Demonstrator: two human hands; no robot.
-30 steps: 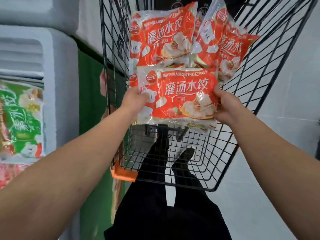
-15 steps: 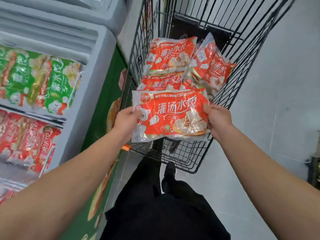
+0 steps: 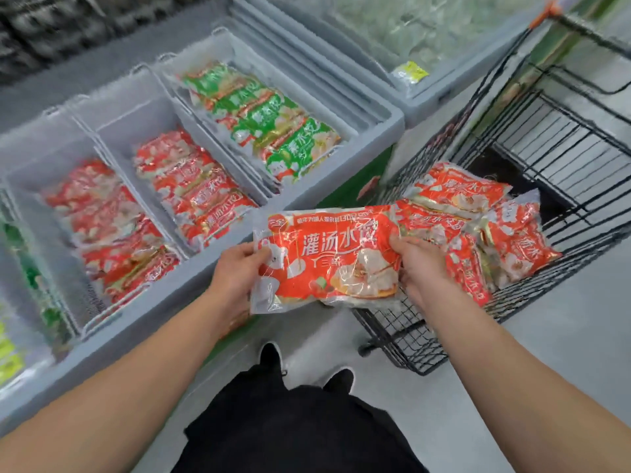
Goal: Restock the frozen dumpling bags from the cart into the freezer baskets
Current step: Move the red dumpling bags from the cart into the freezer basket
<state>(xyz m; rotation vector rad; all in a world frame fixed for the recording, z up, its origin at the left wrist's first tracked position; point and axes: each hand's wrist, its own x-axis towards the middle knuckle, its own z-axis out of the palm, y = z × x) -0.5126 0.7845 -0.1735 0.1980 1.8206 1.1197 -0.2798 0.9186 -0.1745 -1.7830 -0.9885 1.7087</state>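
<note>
Beside the freezer, both hands — left hand, right hand — gripped a slick, floppy dumpling bag by its ends.

One red dumpling bag is held between two hands, the left hand and the right hand. About four more red bags lie in one black wire cart. Three freezer baskets show clearly: two hold red bags, one green bags; exact bag numbers are blurred.
</note>
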